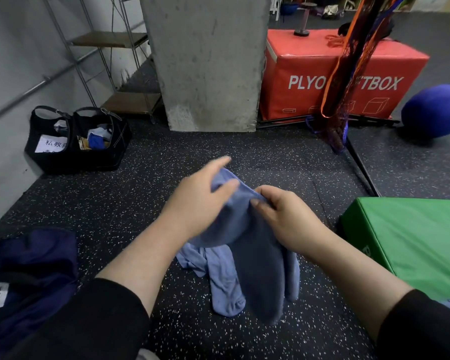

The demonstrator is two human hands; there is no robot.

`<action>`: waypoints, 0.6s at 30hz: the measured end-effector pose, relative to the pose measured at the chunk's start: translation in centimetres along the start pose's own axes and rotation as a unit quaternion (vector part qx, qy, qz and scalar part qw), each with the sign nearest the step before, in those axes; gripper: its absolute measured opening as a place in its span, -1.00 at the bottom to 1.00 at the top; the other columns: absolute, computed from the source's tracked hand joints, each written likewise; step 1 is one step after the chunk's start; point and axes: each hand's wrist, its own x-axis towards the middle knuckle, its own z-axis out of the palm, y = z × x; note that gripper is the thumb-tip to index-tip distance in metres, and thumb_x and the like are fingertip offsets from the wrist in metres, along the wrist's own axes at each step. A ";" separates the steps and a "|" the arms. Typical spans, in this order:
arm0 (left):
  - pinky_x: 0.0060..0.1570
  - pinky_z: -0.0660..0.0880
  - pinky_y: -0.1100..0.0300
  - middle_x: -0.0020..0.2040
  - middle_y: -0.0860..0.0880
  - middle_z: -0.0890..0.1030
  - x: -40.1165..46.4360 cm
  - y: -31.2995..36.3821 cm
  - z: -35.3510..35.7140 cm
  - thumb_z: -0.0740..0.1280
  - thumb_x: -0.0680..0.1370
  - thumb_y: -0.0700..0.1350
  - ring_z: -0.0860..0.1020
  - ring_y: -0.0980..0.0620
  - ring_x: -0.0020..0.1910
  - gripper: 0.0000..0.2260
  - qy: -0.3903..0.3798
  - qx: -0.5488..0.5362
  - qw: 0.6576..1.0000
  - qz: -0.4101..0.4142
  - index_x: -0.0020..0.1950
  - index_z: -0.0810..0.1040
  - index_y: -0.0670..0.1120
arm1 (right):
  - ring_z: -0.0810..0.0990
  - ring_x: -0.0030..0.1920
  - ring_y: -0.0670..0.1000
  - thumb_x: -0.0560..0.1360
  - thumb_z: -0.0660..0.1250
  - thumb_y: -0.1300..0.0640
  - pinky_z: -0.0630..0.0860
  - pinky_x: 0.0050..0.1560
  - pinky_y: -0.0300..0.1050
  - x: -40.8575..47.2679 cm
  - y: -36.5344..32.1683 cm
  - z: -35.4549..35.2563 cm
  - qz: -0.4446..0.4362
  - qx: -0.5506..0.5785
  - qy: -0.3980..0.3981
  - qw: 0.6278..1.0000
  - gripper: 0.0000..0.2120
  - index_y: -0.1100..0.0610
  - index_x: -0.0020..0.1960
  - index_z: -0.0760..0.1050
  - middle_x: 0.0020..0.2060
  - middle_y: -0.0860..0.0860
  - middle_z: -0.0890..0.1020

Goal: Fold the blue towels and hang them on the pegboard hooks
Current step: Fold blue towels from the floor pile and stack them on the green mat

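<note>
Both hands pinch the top edge of the blue towel (pixel 247 245) — the right hand (pixel 283 216) closed on the hem between thumb and fingers, the left hand (pixel 200 201) gripping just beside it with the forefinger loose. The towel hangs bunched above the speckled floor (pixel 115 216), more blue cloth under it. Best to slide the hands apart along the hem to find the corners, then fold — no pegboard is in view.

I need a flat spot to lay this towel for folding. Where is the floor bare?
Bare floor lies between the black bags, the concrete pillar and the left hand. Crowded: the crumpled towel below, the navy bag left, the green box right.
</note>
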 end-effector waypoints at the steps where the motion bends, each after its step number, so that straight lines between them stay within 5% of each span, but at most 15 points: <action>1: 0.38 0.37 0.19 0.44 0.11 0.52 -0.2 0.2 0.5 0.31 0.60 0.12 0.45 0.10 0.42 -0.53 -0.046 -0.003 0.998 0.034 0.52 0.36 0.21 | 0.39 -0.36 -0.25 0.63 0.29 0.17 0.40 -0.24 -0.20 0.0 -0.2 0.0 -0.007 -0.002 -0.005 1.000 -0.75 -0.06 -0.20 0.51 -0.39 -0.14 0.56; 3: 0.35 0.42 0.10 0.35 0.11 0.59 -0.6 0.4 1.5 0.28 0.63 0.09 0.52 0.07 0.35 -0.62 -0.108 0.030 0.992 0.058 0.46 0.43 0.22 | 0.41 -0.30 -0.19 0.61 0.32 0.16 0.46 -0.16 -0.07 0.1 -0.3 0.0 -0.011 -0.004 -0.009 1.000 -0.85 0.00 -0.11 0.58 -0.30 0.00 0.62; 6: -0.03 0.49 0.06 -0.13 0.07 0.64 -0.5 0.4 1.7 0.25 0.65 0.12 0.59 0.02 -0.06 -0.88 -0.118 0.065 0.990 0.035 0.01 0.54 0.14 | 0.44 -0.27 -0.21 0.58 0.37 0.14 0.44 -0.19 -0.20 0.1 -0.3 0.0 -0.011 0.024 -0.005 1.000 -0.84 -0.10 -0.11 0.59 -0.27 -0.07 0.65; 9: -0.17 0.42 0.05 -0.33 0.01 0.53 -0.4 0.7 1.3 0.25 0.65 0.10 0.49 -0.05 -0.23 -0.76 -0.082 0.077 0.993 0.013 -0.18 0.42 0.06 | 0.41 -0.30 -0.15 0.56 0.43 0.08 0.38 -0.24 -0.14 0.2 0.0 -0.2 0.001 0.032 -0.017 0.999 -0.91 0.00 -0.13 0.58 -0.29 0.06 0.63; 14: -0.06 0.51 -0.04 -0.16 -0.09 0.61 0.3 -0.6 -0.2 0.19 0.66 0.09 0.56 -0.24 -0.06 -0.76 0.106 0.114 0.984 -0.086 -0.10 0.42 -0.03 | 0.33 -0.39 -0.13 0.56 0.40 -0.02 0.30 -0.34 -0.14 0.1 0.7 -0.7 0.027 -0.036 -0.014 0.999 -0.70 0.17 -0.21 0.48 -0.40 -0.07 0.44; 16: 0.09 0.52 -0.01 0.05 -0.05 0.68 0.4 -1.0 -0.8 0.26 0.62 0.12 0.59 -0.18 0.11 -0.83 0.087 0.087 0.989 -0.079 0.16 0.51 0.11 | 0.32 -0.40 -0.15 0.58 0.37 0.06 0.30 -0.34 -0.17 0.2 0.6 -0.6 0.029 -0.023 -0.004 0.999 -0.80 0.06 -0.21 0.52 -0.42 -0.13 0.43; 18: 0.28 0.47 0.07 0.29 0.05 0.63 -0.1 -0.1 -0.4 0.32 0.58 0.13 0.55 -0.01 0.28 -0.61 -0.017 0.046 0.999 -0.001 0.42 0.42 0.25 | 0.34 -0.42 -0.21 0.59 0.34 0.16 0.29 -0.37 -0.31 0.3 0.2 -0.4 0.016 -0.007 0.001 1.000 -0.73 -0.11 -0.24 0.53 -0.47 -0.21 0.46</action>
